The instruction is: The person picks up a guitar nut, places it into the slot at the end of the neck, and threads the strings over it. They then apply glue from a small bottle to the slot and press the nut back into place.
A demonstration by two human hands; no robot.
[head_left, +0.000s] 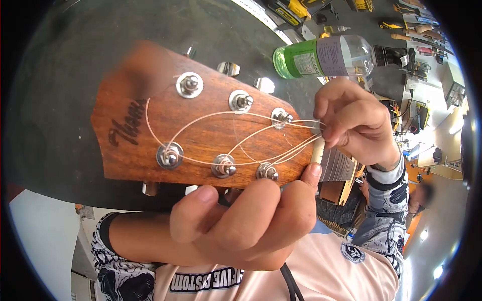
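Note:
A reddish-brown wooden guitar headstock (201,135) with dark lettering spans the middle of the view. Three chrome tuning posts line each long side, and loose, looping copper-coloured strings (205,119) run from several of them towards the nut (318,150). Above the nut, my right hand (357,118) pinches the gathered strings between thumb and finger. My left hand (246,220) is curled at the lower edge, thumb and fingers around a partly hidden tuning key (232,194). One of its fingertips rests by the nut. Part of the fretboard (337,165) shows behind.
A clear bottle of green liquid (321,56) lies sideways on the dark bench (75,85) beyond the headstock. Hand tools (414,30) and yellow-black power tools (288,11) are at the upper right. Another person (420,195) is blurred at far right.

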